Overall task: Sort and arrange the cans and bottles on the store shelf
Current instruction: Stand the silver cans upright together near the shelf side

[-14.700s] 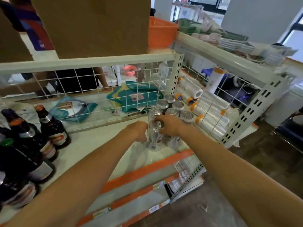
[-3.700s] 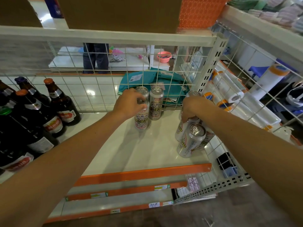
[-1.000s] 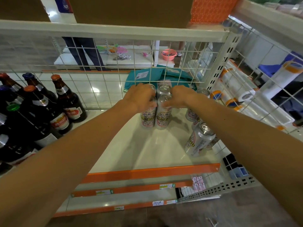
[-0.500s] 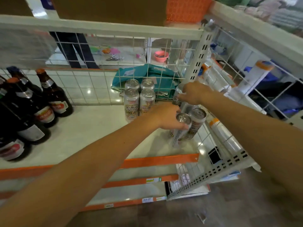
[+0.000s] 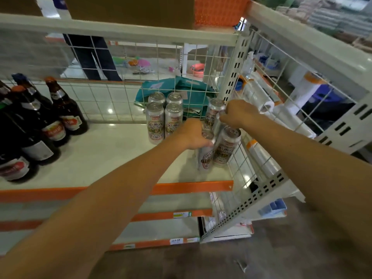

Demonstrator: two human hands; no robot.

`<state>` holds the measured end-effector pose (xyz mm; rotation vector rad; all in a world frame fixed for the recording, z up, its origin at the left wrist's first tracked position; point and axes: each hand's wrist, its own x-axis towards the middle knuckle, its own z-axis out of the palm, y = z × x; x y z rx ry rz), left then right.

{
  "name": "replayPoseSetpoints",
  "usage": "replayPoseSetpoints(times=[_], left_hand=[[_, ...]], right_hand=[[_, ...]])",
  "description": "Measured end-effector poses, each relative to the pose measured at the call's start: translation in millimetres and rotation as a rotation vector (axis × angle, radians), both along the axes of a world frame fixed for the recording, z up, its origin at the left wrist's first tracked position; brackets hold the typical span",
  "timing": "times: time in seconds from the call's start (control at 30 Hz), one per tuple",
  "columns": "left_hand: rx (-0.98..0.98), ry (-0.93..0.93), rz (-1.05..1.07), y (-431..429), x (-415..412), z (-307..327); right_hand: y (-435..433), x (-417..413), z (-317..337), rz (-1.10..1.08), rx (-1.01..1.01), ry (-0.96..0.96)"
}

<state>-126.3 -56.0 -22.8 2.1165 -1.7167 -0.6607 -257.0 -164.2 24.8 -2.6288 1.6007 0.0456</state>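
Gripping the nearest can (image 5: 205,158) at the right front of the shelf (image 5: 96,156), the left hand (image 5: 193,135) curls around its top. Just behind it, the right hand (image 5: 238,114) closes its fingers over another can (image 5: 217,123). Farther back, four cans (image 5: 164,117) stand upright in a tight square, and dark bottles (image 5: 40,121) crowd the left.

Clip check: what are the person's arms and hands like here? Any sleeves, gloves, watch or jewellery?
Both arms are bare as far as the frame shows: no sleeve edge on the left forearm or the right forearm. The left hand and right hand are ungloved. No watch, bracelet or ring shows on the visible sides; no tattoos or markings either.
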Motion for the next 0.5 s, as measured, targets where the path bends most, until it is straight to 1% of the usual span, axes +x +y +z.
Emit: replayPoseSetpoints(times=[0.17,0.27,0.37,0.5], left_hand=[[0.036,-0.013,-0.047,8.8,37.2,5.3],[0.063,-0.059,-0.061,12.1,63.6,12.5],[0.107,-0.127,-0.060,14.5,93.9,21.6],[0.160,-0.192,-0.071,20.6,121.0,31.2]], right_hand=[[5.5,4.8,4.9,0.024,-0.025,0.017],[7.4,5.6,12.1,-0.003,-0.023,0.136],[9.7,2.4,16.2,-0.038,0.108,0.275],[7.8,-1.4,10.0,-0.058,0.321,0.289]])
